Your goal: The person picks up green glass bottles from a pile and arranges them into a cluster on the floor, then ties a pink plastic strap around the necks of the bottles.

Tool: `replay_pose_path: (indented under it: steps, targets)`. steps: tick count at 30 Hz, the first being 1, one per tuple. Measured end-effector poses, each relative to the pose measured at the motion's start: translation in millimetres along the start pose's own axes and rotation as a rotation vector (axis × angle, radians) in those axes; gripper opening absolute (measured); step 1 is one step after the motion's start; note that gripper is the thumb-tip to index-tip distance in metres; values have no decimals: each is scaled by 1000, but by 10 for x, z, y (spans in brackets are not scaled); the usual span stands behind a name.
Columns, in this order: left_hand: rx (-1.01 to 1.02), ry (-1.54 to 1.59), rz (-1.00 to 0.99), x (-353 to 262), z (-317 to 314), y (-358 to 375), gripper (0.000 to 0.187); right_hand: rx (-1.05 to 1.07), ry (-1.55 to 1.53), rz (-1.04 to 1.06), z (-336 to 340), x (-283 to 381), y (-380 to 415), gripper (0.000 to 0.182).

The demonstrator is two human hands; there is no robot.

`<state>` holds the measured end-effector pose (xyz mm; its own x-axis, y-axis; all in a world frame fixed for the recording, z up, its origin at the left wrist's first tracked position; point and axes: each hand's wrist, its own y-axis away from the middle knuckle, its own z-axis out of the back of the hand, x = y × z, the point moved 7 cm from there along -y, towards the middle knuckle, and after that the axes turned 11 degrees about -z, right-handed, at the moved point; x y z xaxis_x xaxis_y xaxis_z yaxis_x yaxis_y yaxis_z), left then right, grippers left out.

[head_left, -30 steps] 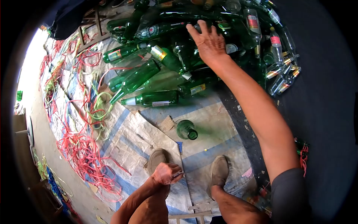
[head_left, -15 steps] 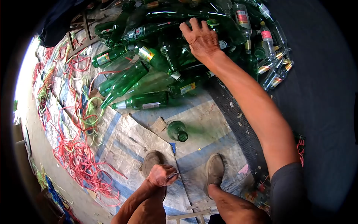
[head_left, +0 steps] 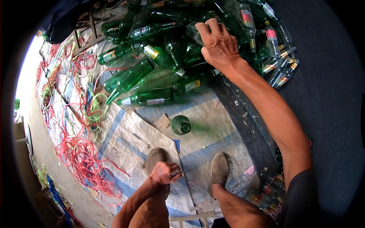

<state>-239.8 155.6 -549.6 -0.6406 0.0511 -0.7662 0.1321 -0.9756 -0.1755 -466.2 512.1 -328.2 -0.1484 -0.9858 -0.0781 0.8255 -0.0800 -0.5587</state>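
My right hand (head_left: 221,45) reaches into a heap of glass bottles at the top, its fingers curled around a glass bottle (head_left: 194,33) whose end shows to the left of them. The rest of that bottle is hidden under the hand. Beside it lies a green bottle with a Heineken label (head_left: 141,32). My left hand (head_left: 166,173) is closed above the left shoe, near my knee; whatever it may hold is hidden. Between the heap and my feet, a green bottle (head_left: 181,125) stands upright on the sheet, its mouth facing up.
Tangled pink and green plastic straps (head_left: 85,163) spread over the left of the floor sheet (head_left: 213,125). Small clear bottles with gold necks (head_left: 283,72) lie at the heap's right. A dark cloth (head_left: 327,114) borders the right side. More bottles (head_left: 266,199) sit at lower right.
My right hand has moved a little right and down within the heap, and a bottle end now shows beside its fingers. My left hand stays nearly in place. The view has shifted slightly.
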Motion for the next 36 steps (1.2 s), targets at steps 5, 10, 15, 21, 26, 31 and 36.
replay_pose_path:
  steps: [5,10,15,21,26,31,36]
  targets:
    - [-6,-15,-2,-22,23,0,18,-53,-126,-20,282,-16,178,66]
    - [-9,-16,10,-37,55,-11,19,-28,-297,-257,721,-246,570,67]
    - [-17,-13,1,-27,15,11,18,-9,-642,-687,1096,-647,1500,70]
    - [10,-16,30,-49,53,-9,16,-30,-1010,-1389,1011,-1075,3272,68]
    - [8,-9,27,-60,56,-51,16,-38,-1132,-1709,830,-1015,4484,50]
    - [-1,-31,31,-55,41,-50,22,47,-1221,-1850,723,-910,5253,48]
    - [24,-29,33,-35,5,-31,16,455,-666,-1548,604,-993,5319,78]
